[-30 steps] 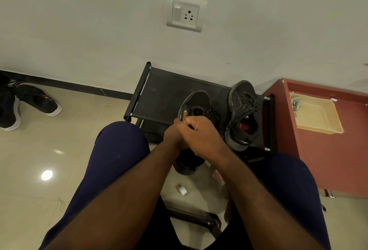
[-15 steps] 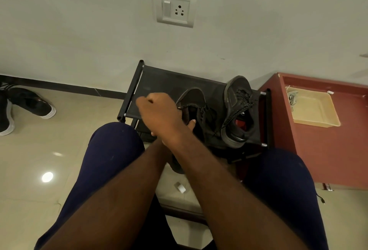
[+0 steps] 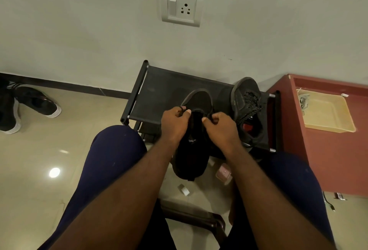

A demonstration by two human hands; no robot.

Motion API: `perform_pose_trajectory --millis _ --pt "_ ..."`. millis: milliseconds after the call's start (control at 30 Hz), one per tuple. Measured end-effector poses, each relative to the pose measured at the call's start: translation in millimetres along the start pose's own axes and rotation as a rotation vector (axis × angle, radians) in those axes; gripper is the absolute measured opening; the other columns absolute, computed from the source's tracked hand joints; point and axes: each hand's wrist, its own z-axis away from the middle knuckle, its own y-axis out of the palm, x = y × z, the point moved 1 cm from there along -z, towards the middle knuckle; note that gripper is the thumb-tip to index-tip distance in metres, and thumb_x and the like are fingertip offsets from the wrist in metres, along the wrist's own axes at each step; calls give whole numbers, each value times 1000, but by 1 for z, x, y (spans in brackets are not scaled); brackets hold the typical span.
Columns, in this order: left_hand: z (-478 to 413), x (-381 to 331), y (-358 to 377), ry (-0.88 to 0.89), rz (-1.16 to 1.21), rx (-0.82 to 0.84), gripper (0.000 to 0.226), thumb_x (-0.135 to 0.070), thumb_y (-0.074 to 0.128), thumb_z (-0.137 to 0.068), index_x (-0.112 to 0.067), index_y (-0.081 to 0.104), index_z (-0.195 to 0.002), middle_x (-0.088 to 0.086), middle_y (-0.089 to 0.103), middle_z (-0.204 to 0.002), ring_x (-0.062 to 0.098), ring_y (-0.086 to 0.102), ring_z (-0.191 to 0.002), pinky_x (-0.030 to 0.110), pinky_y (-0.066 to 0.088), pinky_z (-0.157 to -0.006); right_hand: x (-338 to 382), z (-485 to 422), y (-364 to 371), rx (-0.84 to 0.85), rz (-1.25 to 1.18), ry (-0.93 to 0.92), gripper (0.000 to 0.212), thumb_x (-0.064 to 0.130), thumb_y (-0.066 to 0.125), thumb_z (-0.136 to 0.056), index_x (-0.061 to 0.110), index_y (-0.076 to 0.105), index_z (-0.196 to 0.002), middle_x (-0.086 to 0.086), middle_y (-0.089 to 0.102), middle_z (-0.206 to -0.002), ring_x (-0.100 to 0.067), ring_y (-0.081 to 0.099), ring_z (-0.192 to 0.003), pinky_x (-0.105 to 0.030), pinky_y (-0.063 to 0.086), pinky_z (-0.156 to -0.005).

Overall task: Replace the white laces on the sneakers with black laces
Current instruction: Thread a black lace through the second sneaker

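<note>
Left hand, right hand: curled tight on black lace, sneaker past rack edge.

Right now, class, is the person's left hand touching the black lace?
Touching. The head view shows the left hand pinching a loop of black lace at its fingertips, above the sneaker.

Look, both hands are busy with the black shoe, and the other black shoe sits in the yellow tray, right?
No. The other black shoe sits on the black rack, not in the yellow tray; the head view shows it. The left hand, pinching a black lace, and the right hand are busy with the nearer black shoe.
</note>
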Motion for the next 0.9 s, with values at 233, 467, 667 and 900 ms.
perform_pose_trajectory --millis 233,467,667,900 --pt "-11 -2 2 -14 29 -113 28 -25 61 -98 -6 64 -78 4 64 -70 16 62 -63 27 56 -56 -14 4 32 18 -191 16 54 43 62 -95 12 41 -135 -3 62 -118 -24 63 -110 -41 53 -94" --pt "-12 1 5 -142 113 6 25 -30 72 -88 -5 69 -85 5 71 -81 18 69 -76 37 59 -76 -13 -4 30 72 -246 17 34 43 62 -92 28 60 -123 11 64 -103 -15 62 -101 -33 50 -88" --pt "-12 -6 -1 -14 -217 -17 24 -21 75 -87 -10 62 -71 5 69 -78 18 67 -74 33 57 -68 -7 -13 30 81 -185 71 36 47 59 -91 25 62 -119 3 65 -108 -21 62 -102 -38 52 -91" --pt "-16 -9 -5 -305 23 171 18 -13 60 -98 -6 58 -81 5 48 -67 13 45 -57 25 42 -53 0 -22 34 84 -61 126 39 43 53 -94 19 57 -124 -5 63 -114 -25 59 -99 -36 50 -86"
